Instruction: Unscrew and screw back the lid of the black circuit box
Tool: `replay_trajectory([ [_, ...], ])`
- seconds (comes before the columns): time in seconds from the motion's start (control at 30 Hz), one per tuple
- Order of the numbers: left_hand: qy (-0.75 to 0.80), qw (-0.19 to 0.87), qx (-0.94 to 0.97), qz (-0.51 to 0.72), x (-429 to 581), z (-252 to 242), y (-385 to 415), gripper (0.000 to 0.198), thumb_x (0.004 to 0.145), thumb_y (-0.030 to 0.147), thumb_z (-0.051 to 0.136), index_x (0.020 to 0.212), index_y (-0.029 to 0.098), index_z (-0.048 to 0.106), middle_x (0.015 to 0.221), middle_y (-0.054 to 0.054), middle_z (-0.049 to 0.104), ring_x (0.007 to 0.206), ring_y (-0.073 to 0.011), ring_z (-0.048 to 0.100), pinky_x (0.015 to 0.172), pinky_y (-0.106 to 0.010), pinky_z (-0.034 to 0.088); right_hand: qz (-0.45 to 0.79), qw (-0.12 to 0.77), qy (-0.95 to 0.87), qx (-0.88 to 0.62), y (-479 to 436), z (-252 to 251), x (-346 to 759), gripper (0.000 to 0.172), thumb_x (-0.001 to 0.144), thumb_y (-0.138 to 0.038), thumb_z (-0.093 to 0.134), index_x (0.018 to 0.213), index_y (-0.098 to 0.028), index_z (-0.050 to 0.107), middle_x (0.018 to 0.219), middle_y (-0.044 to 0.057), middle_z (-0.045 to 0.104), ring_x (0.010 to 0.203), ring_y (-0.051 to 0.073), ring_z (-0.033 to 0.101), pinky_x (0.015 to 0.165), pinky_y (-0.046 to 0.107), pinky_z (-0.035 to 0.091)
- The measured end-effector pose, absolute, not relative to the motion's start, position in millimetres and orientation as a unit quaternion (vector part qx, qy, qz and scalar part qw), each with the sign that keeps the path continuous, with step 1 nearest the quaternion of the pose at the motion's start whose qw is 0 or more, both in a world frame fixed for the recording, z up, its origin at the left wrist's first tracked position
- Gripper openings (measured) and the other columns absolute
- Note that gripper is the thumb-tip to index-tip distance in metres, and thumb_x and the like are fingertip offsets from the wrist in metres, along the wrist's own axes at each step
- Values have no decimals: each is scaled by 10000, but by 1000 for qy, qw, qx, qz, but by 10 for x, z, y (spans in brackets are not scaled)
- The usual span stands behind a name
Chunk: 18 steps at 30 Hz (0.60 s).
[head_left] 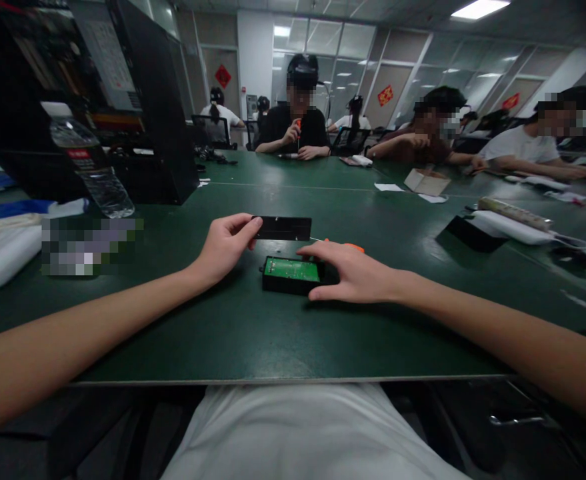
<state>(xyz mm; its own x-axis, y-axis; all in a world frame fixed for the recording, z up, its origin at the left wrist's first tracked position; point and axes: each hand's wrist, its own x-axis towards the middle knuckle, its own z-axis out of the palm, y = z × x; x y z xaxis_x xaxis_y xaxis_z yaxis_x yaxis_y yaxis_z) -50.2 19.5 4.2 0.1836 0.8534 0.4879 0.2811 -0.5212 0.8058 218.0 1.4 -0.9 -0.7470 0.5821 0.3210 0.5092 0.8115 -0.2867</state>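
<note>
My left hand (229,247) pinches a flat black cover plate (283,229) by its left end, holding it just above the table. Below and slightly to the right, a black plastic case (287,287) lies open side up, a green circuit board (293,268) visible inside it. The case's right end is between the thumb and fingers of my right hand (355,272), the thumb at the near side and the fingers over the far side. Behind that hand lies a screwdriver (355,247) with an orange handle, mostly hidden, its thin shaft pointing left.
A water bottle (93,163) stands at the left before a black computer case (157,113). White packaging (5,260) lies on the left. To the right are a small black box (475,233) and an open carton (427,181). Across the green table (213,347), a person (295,123) holds an orange-handled tool.
</note>
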Motion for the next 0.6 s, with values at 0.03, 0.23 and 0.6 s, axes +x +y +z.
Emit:
replay_trajectory([
  [0.03,398,300,706,504,-498,25,213,341,918,423,608,696,164,615,599,12,544,562,-118,487,554,-245,393,88,208,-927,-298,-19,-28,2130,677,851,-582,700,1352,-148,565,1301,165,651,1155,300,635,980,442,503],
  [0.23,379,389,636,549,-494,-76,300,295,828,429,717,965,169,702,760,-5,640,585,-107,569,542,-231,445,96,182,-925,-318,-156,86,1980,418,885,-385,680,1225,-149,621,1159,118,702,1015,252,670,900,384,523],
  [0.6,388,439,628,513,-446,-55,237,286,823,291,685,1065,140,678,921,-51,719,686,-144,699,603,-239,517,-112,204,-804,-548,-367,565,4008,486,799,-607,735,1121,-244,735,916,157,762,673,253,701,524,385,480],
])
